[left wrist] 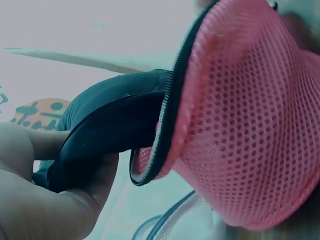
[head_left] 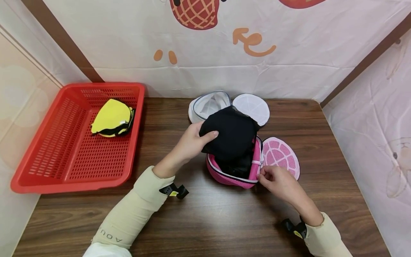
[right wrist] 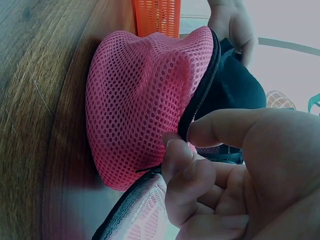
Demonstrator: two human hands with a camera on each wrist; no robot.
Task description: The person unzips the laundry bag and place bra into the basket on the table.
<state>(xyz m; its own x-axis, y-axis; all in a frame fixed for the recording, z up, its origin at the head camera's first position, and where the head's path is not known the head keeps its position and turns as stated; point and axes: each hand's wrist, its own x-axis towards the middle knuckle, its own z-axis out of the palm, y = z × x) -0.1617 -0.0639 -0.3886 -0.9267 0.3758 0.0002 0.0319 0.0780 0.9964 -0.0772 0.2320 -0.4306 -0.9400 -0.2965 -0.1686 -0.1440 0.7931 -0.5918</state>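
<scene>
A pink mesh laundry bag [head_left: 229, 181] with a zipped rim stands on the table, its round lid [head_left: 280, 157] folded open to the right. My left hand [head_left: 192, 141] grips a folded black bra [head_left: 231, 132] by its left edge, thumb on top. In the left wrist view the bra [left wrist: 112, 122] reaches into the bag's mouth [left wrist: 172, 100], so its inner part is hidden. More black fabric shows inside the bag. On the bag's right side, my right hand [head_left: 284, 185] pinches the rim between thumb and index finger beside the zipper, as the right wrist view shows.
A red plastic basket [head_left: 136, 142] stands at the left with a folded yellow and black bra [head_left: 112, 116] in it. Behind the pink bag lies an open white mesh bag [head_left: 194, 110] with its round lid [head_left: 252, 109]. Fabric walls [head_left: 289, 50] border the table.
</scene>
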